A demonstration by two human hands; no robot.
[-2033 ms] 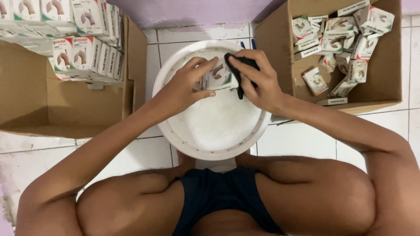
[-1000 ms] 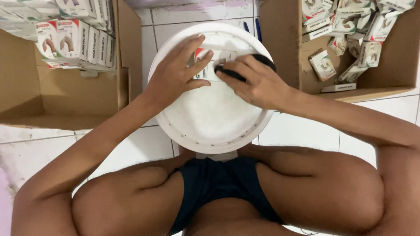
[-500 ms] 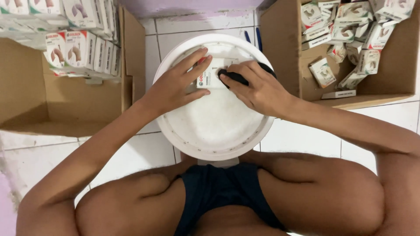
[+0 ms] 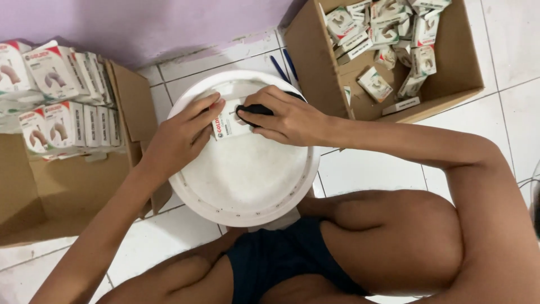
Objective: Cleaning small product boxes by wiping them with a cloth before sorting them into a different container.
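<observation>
Centrally, a small white carton lies on a round white lid; the left hand pins it with flat fingers, not clenched; the right hand is closed around a black tool touching the carton; upper right, a cardboard box of loose cartons; upper left, stacked cartons.

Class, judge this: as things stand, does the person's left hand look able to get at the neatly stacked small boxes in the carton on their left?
Probably yes. The left hand rests on a small box on the white lid; the stacked boxes show nothing between.
</observation>
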